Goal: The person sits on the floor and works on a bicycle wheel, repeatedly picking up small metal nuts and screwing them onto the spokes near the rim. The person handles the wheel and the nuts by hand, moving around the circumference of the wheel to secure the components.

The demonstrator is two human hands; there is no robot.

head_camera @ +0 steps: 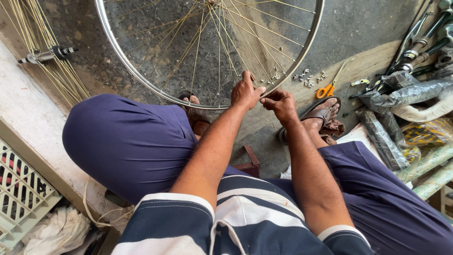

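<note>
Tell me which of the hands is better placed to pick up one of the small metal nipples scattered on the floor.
Right hand, probably: it sits nearer the small metal nipples, with bare floor between. The left hand rests on the silver spoked wheel rim.

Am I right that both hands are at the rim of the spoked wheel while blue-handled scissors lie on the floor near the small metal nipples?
Nearly: the head view shows the scissors with orange handles, not blue. Both hands, left hand and right hand, are at the wheel rim, near the nipples.
</note>
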